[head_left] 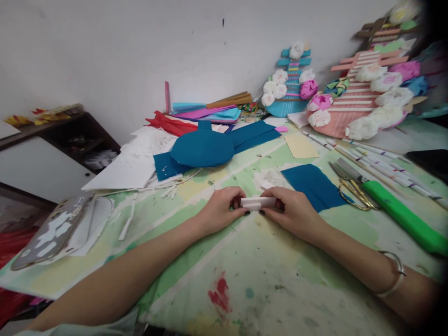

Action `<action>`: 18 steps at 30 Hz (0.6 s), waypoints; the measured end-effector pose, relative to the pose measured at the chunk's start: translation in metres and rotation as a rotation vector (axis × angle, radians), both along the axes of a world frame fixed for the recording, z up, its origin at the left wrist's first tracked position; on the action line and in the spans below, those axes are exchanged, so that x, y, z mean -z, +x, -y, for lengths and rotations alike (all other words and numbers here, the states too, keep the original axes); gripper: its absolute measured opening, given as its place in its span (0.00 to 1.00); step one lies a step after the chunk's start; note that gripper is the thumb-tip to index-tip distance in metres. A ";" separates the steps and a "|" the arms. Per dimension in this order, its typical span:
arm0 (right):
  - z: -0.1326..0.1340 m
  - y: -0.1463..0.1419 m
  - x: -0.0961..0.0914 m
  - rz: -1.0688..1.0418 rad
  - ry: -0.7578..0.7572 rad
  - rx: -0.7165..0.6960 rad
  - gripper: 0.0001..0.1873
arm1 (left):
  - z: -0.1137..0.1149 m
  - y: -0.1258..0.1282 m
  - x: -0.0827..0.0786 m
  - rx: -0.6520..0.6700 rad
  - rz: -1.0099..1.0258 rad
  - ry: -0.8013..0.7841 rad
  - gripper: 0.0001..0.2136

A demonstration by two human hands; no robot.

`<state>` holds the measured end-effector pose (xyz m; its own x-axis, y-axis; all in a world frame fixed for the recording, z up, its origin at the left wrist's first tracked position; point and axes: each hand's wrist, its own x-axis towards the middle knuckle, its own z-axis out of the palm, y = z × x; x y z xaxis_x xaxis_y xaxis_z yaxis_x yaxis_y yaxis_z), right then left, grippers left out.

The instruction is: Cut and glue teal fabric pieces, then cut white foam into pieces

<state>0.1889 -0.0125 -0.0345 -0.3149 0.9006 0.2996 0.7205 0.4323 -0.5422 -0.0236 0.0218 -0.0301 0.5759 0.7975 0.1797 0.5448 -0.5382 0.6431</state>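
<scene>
On the paint-stained table (266, 280), our left hand (220, 210) and right hand (294, 212) pinch a folded white strip (258, 202) just left of the blue sheet (315, 186).

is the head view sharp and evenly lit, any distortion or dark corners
Head view: soft, even light, only faint shadows under the left hand and right hand holding the white paper strip; wide-angle stretch toward the bottom corners; dark vignette down the right edge; paper flowers far right look soft.
</scene>
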 end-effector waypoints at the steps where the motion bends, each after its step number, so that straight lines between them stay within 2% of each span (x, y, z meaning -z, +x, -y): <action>1: 0.000 0.000 0.000 0.002 0.000 0.002 0.05 | 0.000 0.000 0.000 -0.004 0.000 0.004 0.05; 12: -0.001 -0.002 0.002 0.018 0.002 -0.007 0.01 | 0.000 0.002 0.001 -0.009 -0.014 0.029 0.05; 18: 0.000 -0.002 0.002 0.013 0.007 -0.013 0.00 | -0.003 -0.003 -0.003 0.050 -0.036 0.008 0.07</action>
